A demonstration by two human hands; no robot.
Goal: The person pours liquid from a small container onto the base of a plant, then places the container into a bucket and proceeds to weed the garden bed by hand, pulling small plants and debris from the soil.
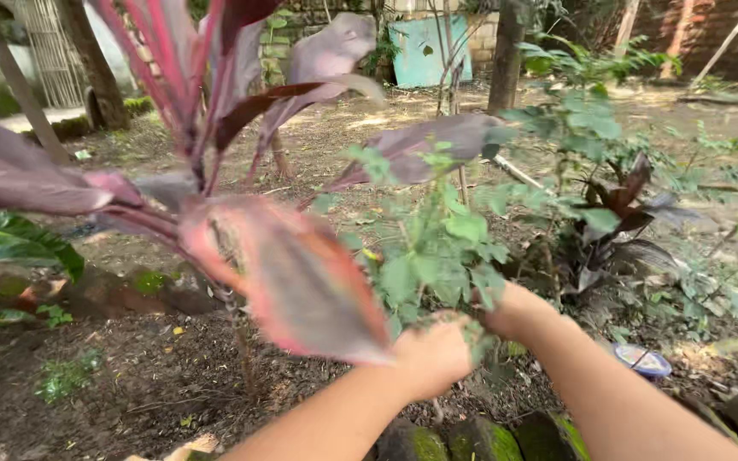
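daylight, dappled shade | near red leaf [301,282] motion-blurred | edges stretched

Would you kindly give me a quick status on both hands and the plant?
Left hand fisted at green shrub base. Right hand behind foliage, grip unseen. Red-edged leaf overlaps left hand.

Upright leafy green shrub [437,248], stems gripped low
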